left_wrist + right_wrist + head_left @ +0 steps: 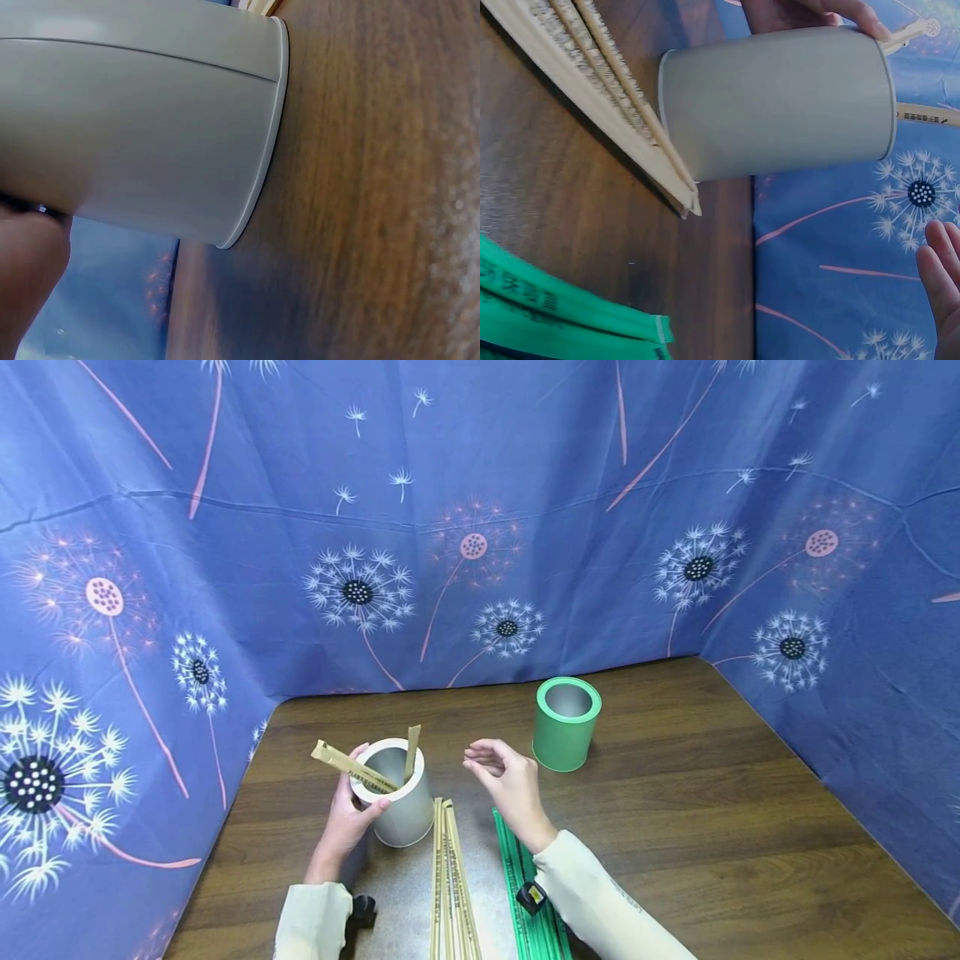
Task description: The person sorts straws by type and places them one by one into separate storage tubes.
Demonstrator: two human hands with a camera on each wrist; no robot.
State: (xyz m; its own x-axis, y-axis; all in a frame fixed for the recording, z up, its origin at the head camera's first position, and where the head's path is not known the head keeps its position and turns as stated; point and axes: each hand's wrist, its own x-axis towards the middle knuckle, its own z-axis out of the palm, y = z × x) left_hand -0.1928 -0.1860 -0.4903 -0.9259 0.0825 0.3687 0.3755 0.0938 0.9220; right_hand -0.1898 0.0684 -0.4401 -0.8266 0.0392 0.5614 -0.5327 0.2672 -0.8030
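Observation:
My left hand (pixel 347 822) grips a white-grey metal can (pixel 402 814), fingers around its left side and thumb at the rim. Two slim tan paper wrappers with dark printing poke out of it: one wrapper (pixel 337 758) leans left over the rim, the other wrapper (pixel 412 750) stands nearly upright at the right. The right hand (pixel 513 783) hovers to the right of the can, its fingers loosely bent with nothing between them. In the right wrist view, its fingers (pixel 941 274) show at the right edge, apart from the can (pixel 780 105).
Several more tan wrappers (pixel 452 893) lie lengthwise on the wooden table (pixel 675 827), close to the can's base. Long green printed wrappers (pixel 517 864) lie under my right forearm. A green can (pixel 566 739) stands farther back at the right. Blue dandelion-patterned cloth (pixel 450 460) hangs behind.

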